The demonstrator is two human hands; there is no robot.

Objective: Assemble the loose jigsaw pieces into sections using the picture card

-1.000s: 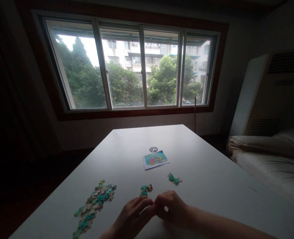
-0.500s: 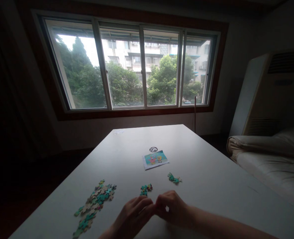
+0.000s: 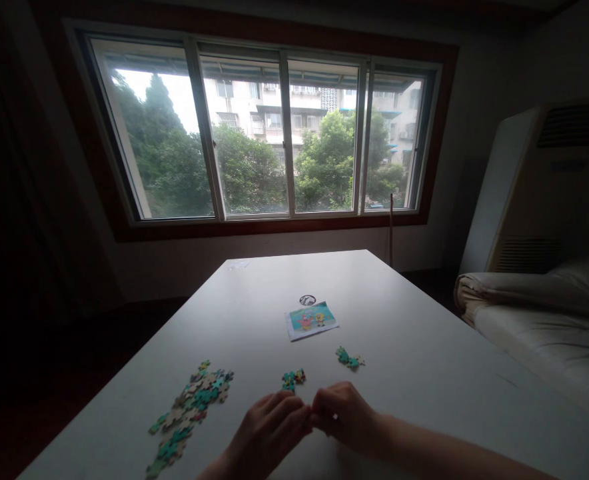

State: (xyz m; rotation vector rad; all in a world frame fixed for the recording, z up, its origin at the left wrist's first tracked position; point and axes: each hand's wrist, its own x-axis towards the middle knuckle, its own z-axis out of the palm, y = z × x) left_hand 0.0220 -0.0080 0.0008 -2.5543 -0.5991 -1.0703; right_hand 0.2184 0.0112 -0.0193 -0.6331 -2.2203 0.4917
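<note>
Near the front of the white table [image 3: 269, 293], my left hand [image 3: 274, 427] and my right hand [image 3: 342, 413] meet at the fingertips. Both have their fingers pinched closed, and whatever lies between them is hidden. Just beyond my left fingers lies a small cluster of jigsaw puzzle pieces [image 3: 290, 380], mostly teal with bits of yellow and red. A second little group of teal pieces [image 3: 348, 358] rests past my right hand. To the left spreads a large loose pile of jigsaw pieces [image 3: 194, 403], some face up and teal, others showing pale backs.
A colourful cartoon picture sheet [image 3: 312, 321] lies farther up the table, with a round dark-rimmed mark or object [image 3: 307, 301] behind it. A pale padded sofa [image 3: 539, 320] stands to the right, beside a tall air-conditioner cabinet [image 3: 504, 180]. Windows [image 3: 254, 147] fill the far wall.
My hands stay together in nearly the same place, with only slight shifts of the fingers. The puzzle pieces and picture sheet have not moved.
</note>
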